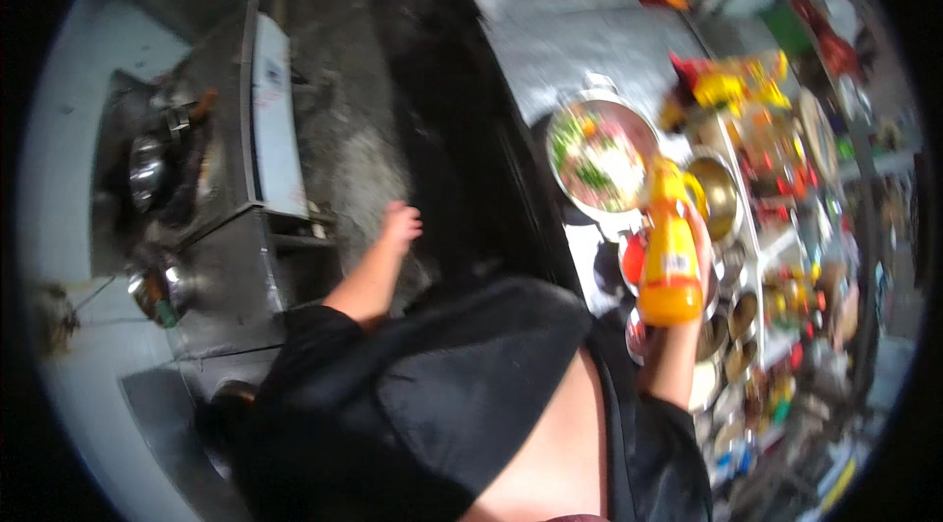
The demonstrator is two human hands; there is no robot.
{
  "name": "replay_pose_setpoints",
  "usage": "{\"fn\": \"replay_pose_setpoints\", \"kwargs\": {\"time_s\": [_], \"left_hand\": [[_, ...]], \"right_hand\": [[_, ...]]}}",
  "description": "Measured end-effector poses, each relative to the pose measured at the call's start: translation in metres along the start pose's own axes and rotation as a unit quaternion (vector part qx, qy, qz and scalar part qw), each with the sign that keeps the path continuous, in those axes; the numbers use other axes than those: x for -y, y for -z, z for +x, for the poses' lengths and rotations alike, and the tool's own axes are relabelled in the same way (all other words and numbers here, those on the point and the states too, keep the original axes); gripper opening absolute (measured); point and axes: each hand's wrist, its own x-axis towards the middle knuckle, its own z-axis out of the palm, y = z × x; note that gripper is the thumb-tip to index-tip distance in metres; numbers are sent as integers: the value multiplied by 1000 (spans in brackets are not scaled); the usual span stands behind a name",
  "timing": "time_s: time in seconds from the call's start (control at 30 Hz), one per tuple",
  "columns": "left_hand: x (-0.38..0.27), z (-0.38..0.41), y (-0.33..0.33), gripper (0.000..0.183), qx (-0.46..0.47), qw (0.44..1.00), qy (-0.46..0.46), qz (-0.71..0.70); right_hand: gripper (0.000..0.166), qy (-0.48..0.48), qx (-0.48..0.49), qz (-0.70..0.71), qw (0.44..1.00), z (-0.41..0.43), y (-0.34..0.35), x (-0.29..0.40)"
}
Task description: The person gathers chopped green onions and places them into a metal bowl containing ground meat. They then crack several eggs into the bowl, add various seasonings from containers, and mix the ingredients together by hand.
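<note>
My right hand (pixel 700 231) grips a large yellow plastic bottle (pixel 670 257) with orange contents at its lower end and a printed label. The bottle's narrow yellow top lies at the rim of a round metal pot (pixel 648 128) on the steel counter. Inside the pot is a blurred mix of chopped greens (pixel 593 172), pinkish food and a white patch. My left hand (pixel 403 221) hangs over the dark floor with nothing in it, its fingers partly curled. Whether anything flows from the bottle cannot be told.
Several metal bowls (pixel 714 190), some with contents, stand along the counter to the right. Beyond them a shelf holds bottles and jars. Yellow and red packets (pixel 729 84) lie behind the pot. At the left stands a metal stove unit (pixel 221 227) with pans. A person (pixel 841 14) is far off.
</note>
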Motion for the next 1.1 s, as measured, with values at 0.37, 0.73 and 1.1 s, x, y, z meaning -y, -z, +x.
{"fn": "replay_pose_setpoints", "kwargs": {"time_s": [0.37,0.73,1.1], "left_hand": [[186,12,182,30,3,944,70,321],[73,7,62,65,29,983,-27,180],[120,-18,37,63,37,947,0,319]], "right_hand": [[56,19,54,16,998,-30,8,-18],[47,17,62,-77,995,-25,8,-1],[56,92,178,-1,980,-5,50,14]]}}
